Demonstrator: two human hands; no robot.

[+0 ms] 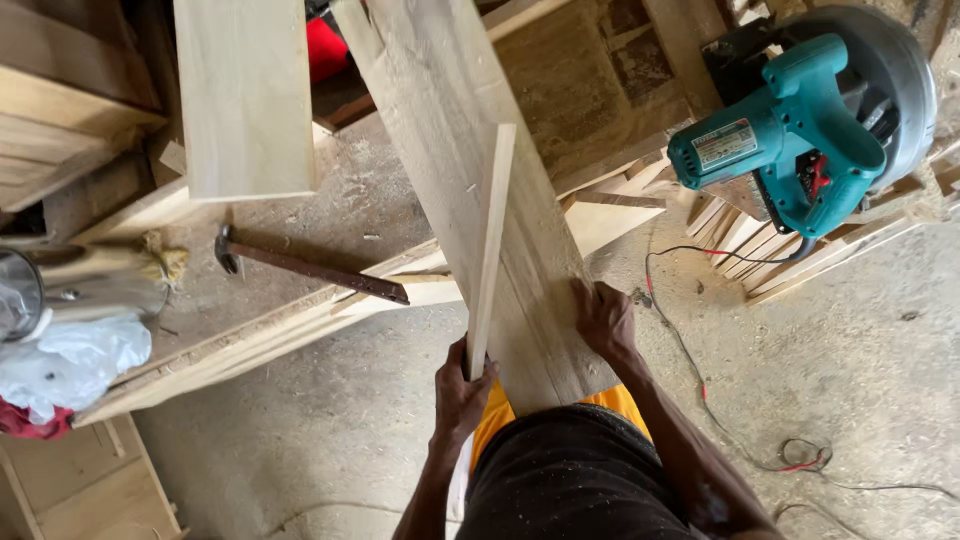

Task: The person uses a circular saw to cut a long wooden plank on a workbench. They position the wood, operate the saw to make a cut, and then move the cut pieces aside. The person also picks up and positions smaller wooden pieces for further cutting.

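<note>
- Left hand [460, 385] has its fingers wrapped tight around the near end of a thin wooden strip [491, 240], which stands on edge on top of the wide plank [470, 180].
- The strip runs away from the person, lengthwise up the middle of the plank, and tilts a bit to the right at the far end.
- Right hand [603, 318] is pressed down on the plank's near right edge, fingers curled over that edge, gripping the board itself.
- The plank lies slanted across a dusty workbench [330, 215], its near end sticking out past the bench edge toward the person's lap.
- On the bench just left of the plank there's a hammer [305, 265] with a rusty-brown handle, head pointing left.
- Another pale board [245, 95] lies further back on the left.
- Off to the right, a teal circular saw [800, 130] rests on a pile of offcut slats, well apart from both hands, its cable [700, 380] trailing over the sawdusty floor.
- Far left: a crumpled white plastic bag [65, 360].
</note>
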